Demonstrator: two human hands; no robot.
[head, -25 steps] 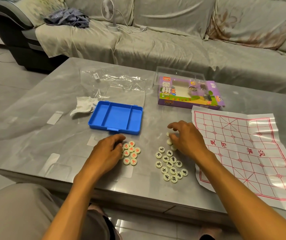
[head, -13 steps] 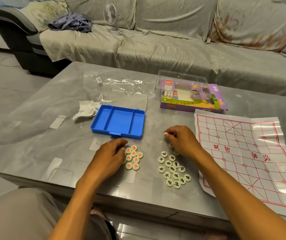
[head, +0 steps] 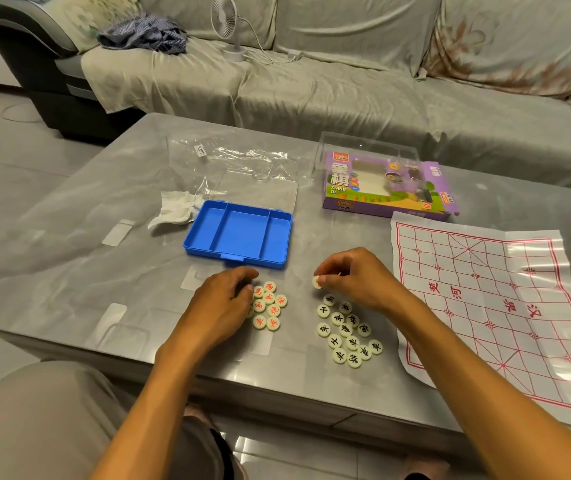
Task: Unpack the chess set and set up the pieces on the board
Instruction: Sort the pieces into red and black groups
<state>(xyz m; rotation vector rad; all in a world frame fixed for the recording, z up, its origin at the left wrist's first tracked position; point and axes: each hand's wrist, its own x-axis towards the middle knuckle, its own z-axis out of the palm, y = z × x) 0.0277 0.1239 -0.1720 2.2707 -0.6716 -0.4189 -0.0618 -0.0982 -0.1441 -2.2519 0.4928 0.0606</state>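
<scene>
Fingertips (head: 323, 279) of the right hand (head: 356, 280) pinch one pale round xiangqi piece (head: 317, 282), held on edge just above the black-lettered pieces (head: 348, 332). Those lie face up in a loose cluster on the grey table (head: 69, 258), each a cream disc with a dark character. The left hand (head: 220, 308) rests curled over the left edge of the red-lettered pieces (head: 268, 306), its fingers bent down onto the table; I cannot tell whether they grip a disc. The red group sits tight together, just in front of the blue tray (head: 239, 233).

That tray has three compartments, a wide middle one and a narrow one at each side, and all show bare blue floor. Its clear lid (head: 260, 188) lies open behind it. A purple box (head: 388, 188) printed XIANG QI stands to the right, its window showing a pale inside. The paper board (head: 498, 306), white with a red grid, lies creased at the table's right, with no discs on it.
</scene>
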